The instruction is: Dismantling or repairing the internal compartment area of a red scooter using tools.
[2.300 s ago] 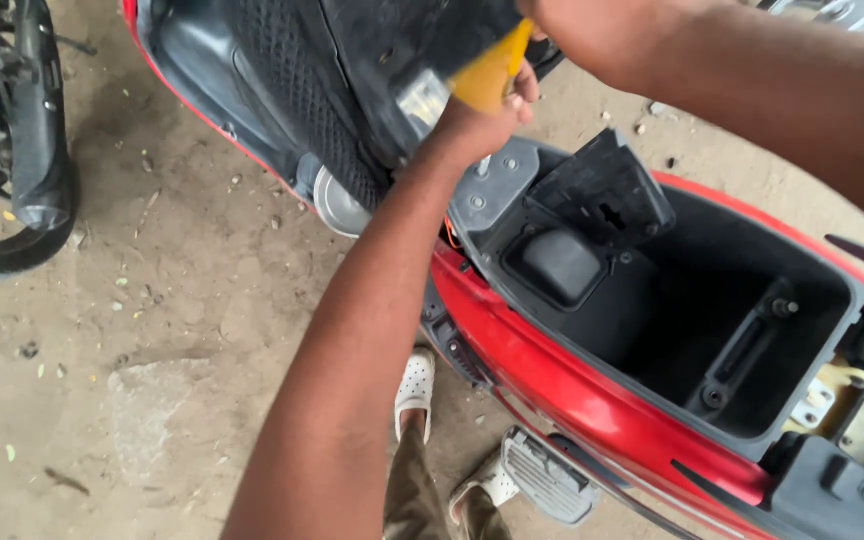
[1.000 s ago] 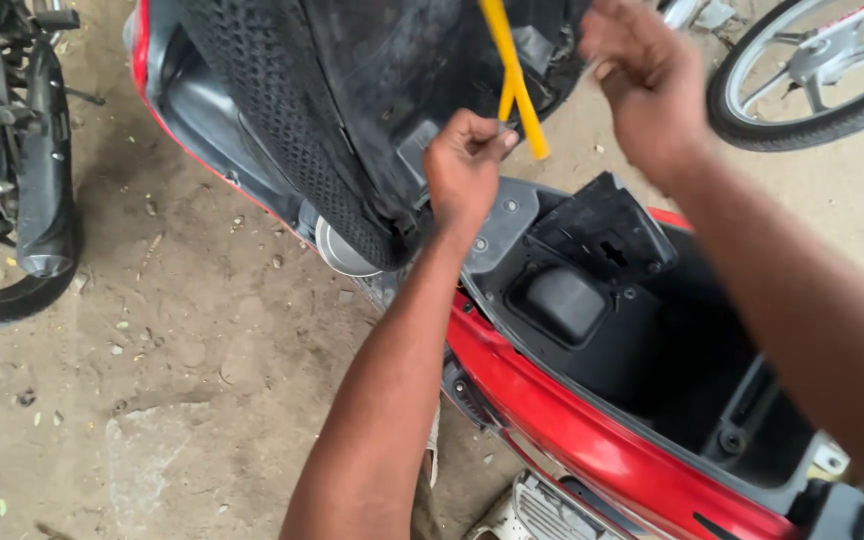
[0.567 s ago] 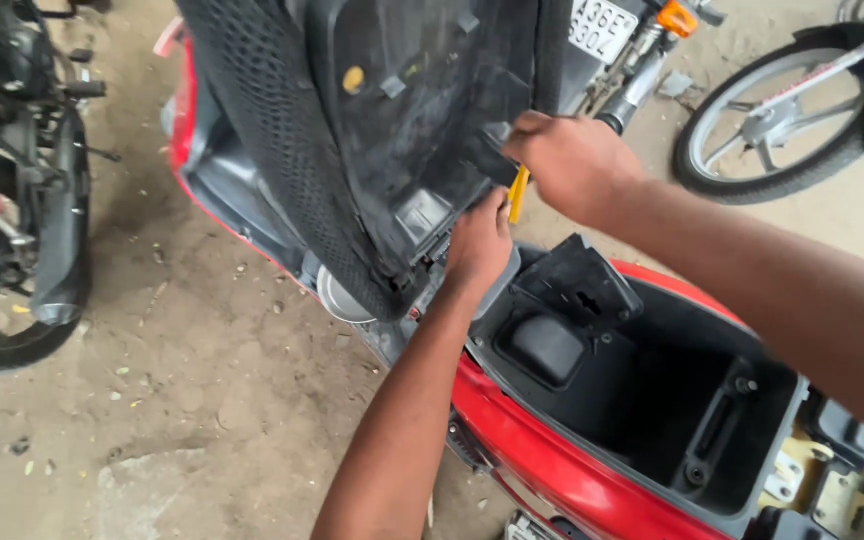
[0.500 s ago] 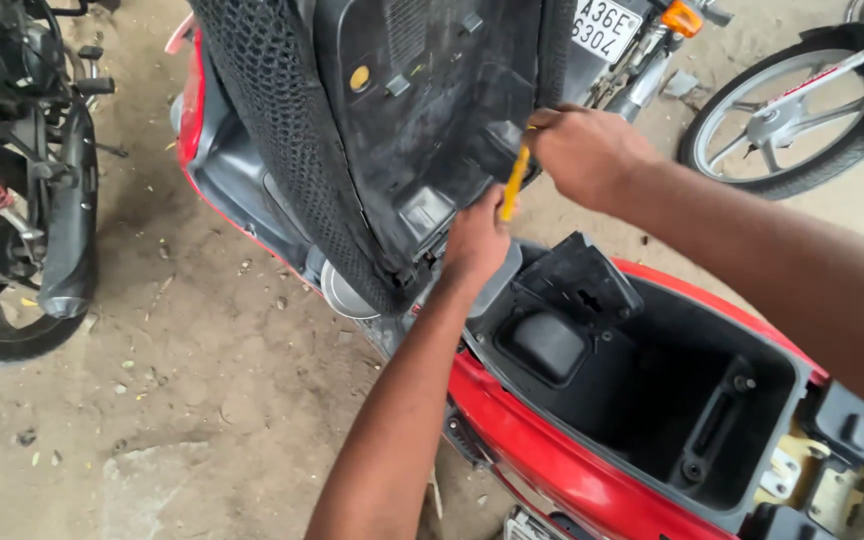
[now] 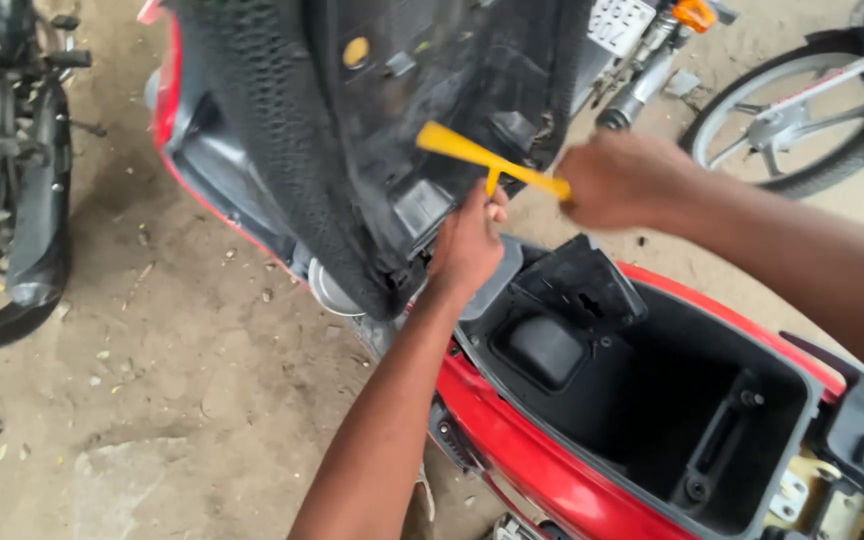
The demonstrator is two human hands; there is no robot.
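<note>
While right hand (image 5: 620,182) grips | yellow tool (image 5: 487,162): slim, T-shaped, tilted

My right hand (image 5: 620,182) has swung the yellow tool (image 5: 487,160) from upright to nearly level, its tip now lying across the seat underside (image 5: 432,90).

Soft, even daylight, faint shadows, no glare; motion blur on the hands and upper edges.
</note>
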